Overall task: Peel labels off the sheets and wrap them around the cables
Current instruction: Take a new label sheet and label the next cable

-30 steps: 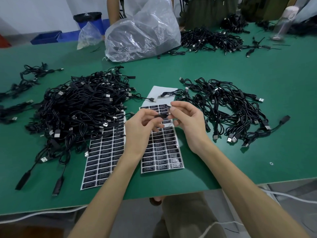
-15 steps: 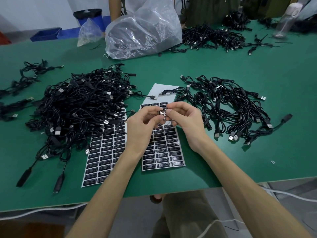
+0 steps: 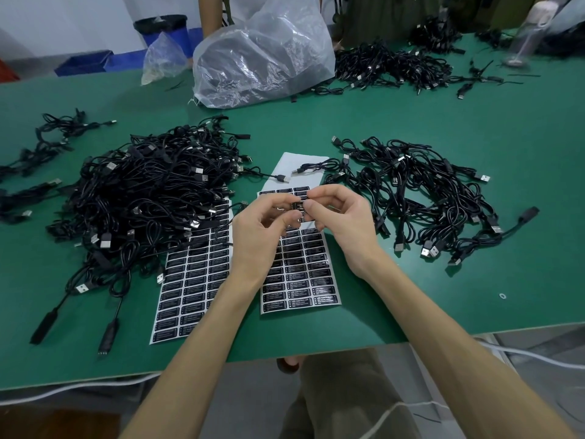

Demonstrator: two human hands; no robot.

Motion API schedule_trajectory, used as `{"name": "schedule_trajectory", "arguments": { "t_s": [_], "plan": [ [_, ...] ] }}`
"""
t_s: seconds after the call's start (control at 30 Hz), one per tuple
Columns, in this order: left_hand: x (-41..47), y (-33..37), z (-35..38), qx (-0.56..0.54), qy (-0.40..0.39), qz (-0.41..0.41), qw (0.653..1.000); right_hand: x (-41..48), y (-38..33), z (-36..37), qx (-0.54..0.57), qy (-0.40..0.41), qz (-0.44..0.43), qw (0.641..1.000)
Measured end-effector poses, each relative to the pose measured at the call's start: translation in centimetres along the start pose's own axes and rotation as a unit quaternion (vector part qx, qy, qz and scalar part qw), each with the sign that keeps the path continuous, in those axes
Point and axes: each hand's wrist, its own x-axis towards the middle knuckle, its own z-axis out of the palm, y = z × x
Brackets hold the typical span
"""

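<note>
While both hands are kept raised together over the upper rows of one label sheet (image 3: 300, 280), little is seen to have changed from half a second ago. The metallic glint then caught between the fingertips has gone, and a flat black label (image 3: 299, 206) with white print is now turned up to view. It is pinched from the left by the left hand (image 3: 256, 236) and from the right by the right hand (image 3: 348, 226). The right hand's fingers (image 3: 319, 193) are arched over it, and the remaining fingers are loosely curled. Whatever cable lies inside the pinch is hidden. A second sheet (image 3: 190, 280), glossy and gridded with small black rounded rectangles, is laid flat just to the left, its top edge tucked under a dense tangle of thin black cables (image 3: 152, 198) with silvery plugs. A looser heap (image 3: 427, 198) is spread to the right on the matte green worktop (image 3: 411, 296). A crumpled clear plastic bag (image 3: 262, 58) is slumped further back.
</note>
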Motion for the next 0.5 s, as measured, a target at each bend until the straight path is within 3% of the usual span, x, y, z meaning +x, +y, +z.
{"name": "schedule_trajectory", "arguments": {
  "t_s": [0.5],
  "plan": [
    [0.02,-0.10,0.09,-0.004,-0.003,-0.002,1.000,-0.14,-0.17,0.13,-0.022,0.004,-0.027,0.999]
  ]
}}
